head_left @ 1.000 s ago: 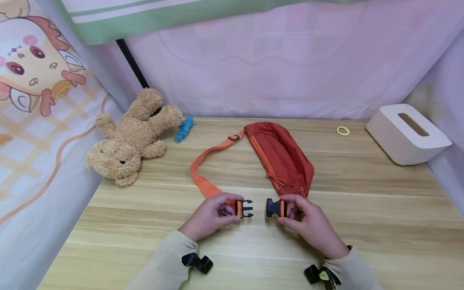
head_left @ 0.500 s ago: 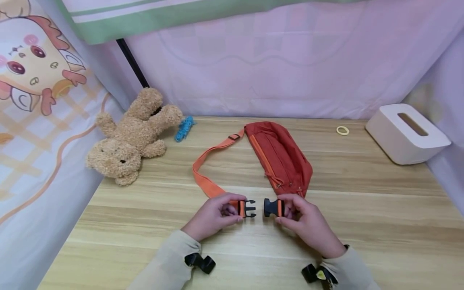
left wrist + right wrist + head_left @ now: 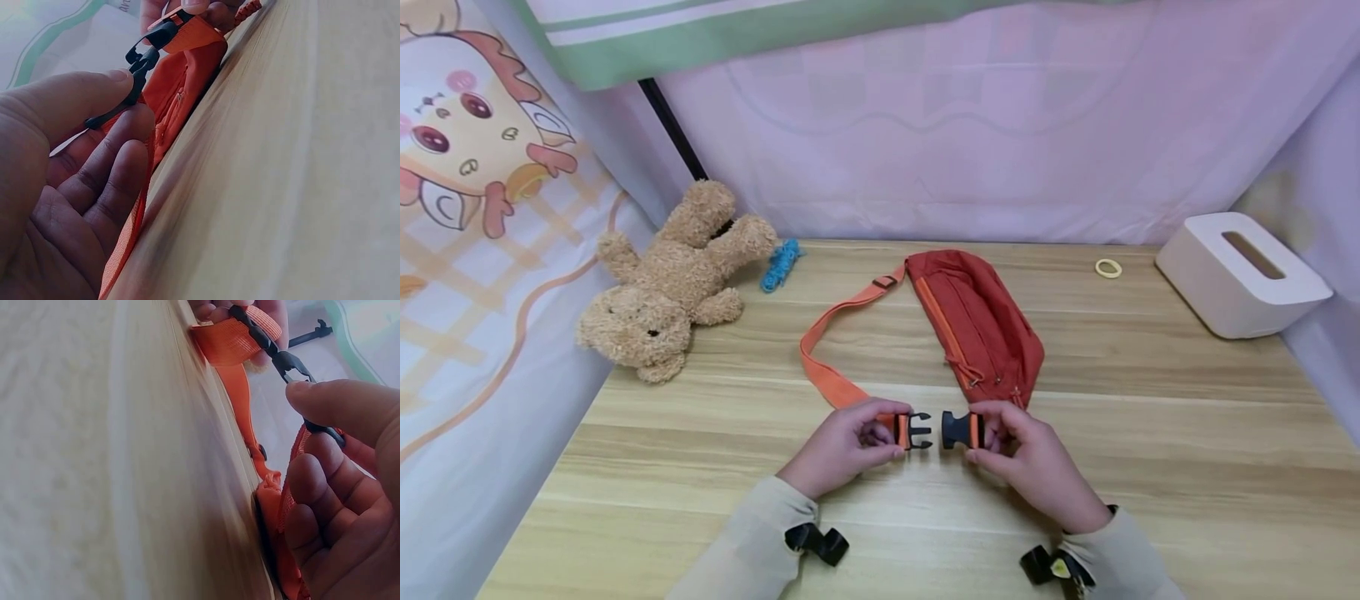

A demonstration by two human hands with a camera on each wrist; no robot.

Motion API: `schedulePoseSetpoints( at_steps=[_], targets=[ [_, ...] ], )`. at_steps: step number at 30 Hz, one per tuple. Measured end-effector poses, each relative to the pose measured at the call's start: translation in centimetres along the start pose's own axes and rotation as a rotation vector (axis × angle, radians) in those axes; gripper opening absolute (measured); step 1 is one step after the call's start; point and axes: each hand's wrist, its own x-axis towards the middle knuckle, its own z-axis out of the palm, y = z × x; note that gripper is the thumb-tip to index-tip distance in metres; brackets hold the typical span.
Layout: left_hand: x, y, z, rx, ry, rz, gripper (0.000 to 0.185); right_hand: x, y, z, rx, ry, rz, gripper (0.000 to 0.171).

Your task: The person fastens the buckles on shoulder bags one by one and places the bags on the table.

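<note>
A red waist bag (image 3: 981,329) with an orange strap (image 3: 829,333) lies on the wooden table (image 3: 1150,433). My left hand (image 3: 850,446) pinches the strap end with the black pronged buckle half (image 3: 917,431). My right hand (image 3: 1022,454) pinches the black socket buckle half (image 3: 957,429). The two halves face each other with a small gap between them. In the left wrist view the pronged half (image 3: 134,78) sits between thumb and fingers. In the right wrist view the socket half (image 3: 322,428) is pinched, and the pronged half (image 3: 290,365) is just ahead of it.
A plush bear (image 3: 670,287) lies at the left, with a blue knotted cord (image 3: 781,265) beside it. A white tissue box (image 3: 1240,275) stands at the right and a pale hair tie (image 3: 1108,267) lies near it. Pink fabric walls close in the back and sides.
Both hands have moved toward each other, so the gap between the two buckle halves has shrunk. The bag's near end has shifted slightly left.
</note>
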Motion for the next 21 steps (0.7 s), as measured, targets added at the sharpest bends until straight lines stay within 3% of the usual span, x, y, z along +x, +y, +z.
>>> schedulePoseSetpoints(
  at_steps=[21],
  targets=[
    [0.12,0.33,0.33,-0.01,-0.006,0.031,0.049,0.06,0.11,0.35,-0.019,-0.022,0.001,0.052]
  ],
)
